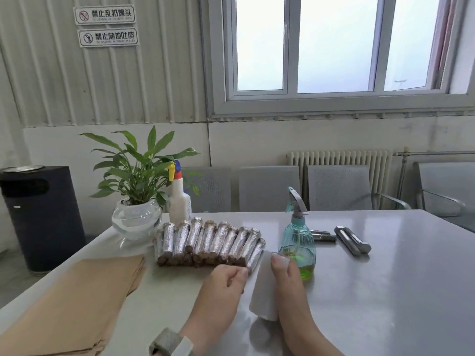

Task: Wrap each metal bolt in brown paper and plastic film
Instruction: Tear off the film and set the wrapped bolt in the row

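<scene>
A roll of plastic film (263, 286) stands tilted near the table's front, held by my right hand (288, 283), whose thumb lies over its top end. My left hand (223, 281) has its fingers curled at the film's left edge, next to the last wrapped bolt; whether it pinches the film I cannot tell. Several wrapped bolts (208, 242), in brown paper under shiny film, lie stacked in a row behind my hands. Bare metal bolts (352, 240) lie at the right, and more bare bolts (322, 235) show behind the spray bottle. A stack of brown paper sheets (77, 299) lies at the front left.
A teal spray bottle (298, 237) with green liquid stands just behind my right hand. A white spray bottle (180, 199) and a potted plant in a glass bowl (136, 214) stand at the back left. Grey chairs (334, 188) line the table's far edge. A black bin (38, 214) stands left.
</scene>
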